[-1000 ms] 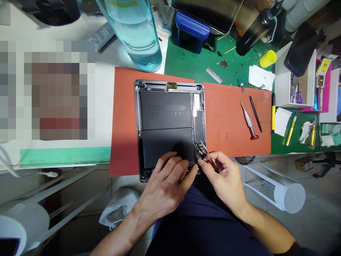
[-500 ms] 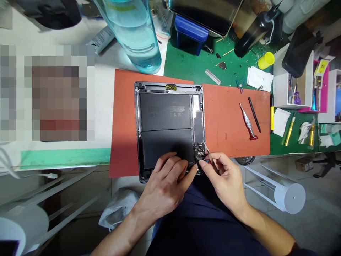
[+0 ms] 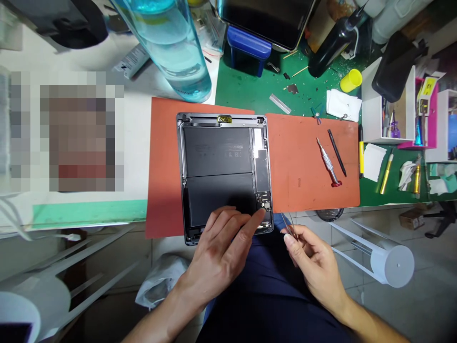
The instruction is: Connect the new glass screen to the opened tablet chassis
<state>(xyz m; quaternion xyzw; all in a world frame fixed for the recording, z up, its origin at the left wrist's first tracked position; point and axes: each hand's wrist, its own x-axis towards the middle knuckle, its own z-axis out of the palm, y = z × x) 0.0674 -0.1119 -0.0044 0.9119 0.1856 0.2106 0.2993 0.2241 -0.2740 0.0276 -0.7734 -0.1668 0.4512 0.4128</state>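
Note:
An opened tablet body [image 3: 224, 171] with two black battery cells lies on an orange mat [image 3: 307, 162] at the table's front edge. My left hand [image 3: 223, 247] rests on its lower part, fingers stretched out flat, the fingertips near the small circuit board at the lower right corner. My right hand [image 3: 312, 259] hovers just off the table edge, to the right of the tablet, fingers pinched on thin metal tweezers [image 3: 287, 225] whose tips point up toward the mat.
A screwdriver with a red end [image 3: 328, 162] and a black stylus-like tool [image 3: 336, 151] lie on the mat's right part. A big blue water bottle [image 3: 171, 43] stands behind the tablet. Yellow tools, tissues and white boxes crowd the green mat at right.
My right hand has drawn the tweezers back from the tablet's lower right corner, down and to the right, off the table edge. The left hand's fingers stay on the tablet.

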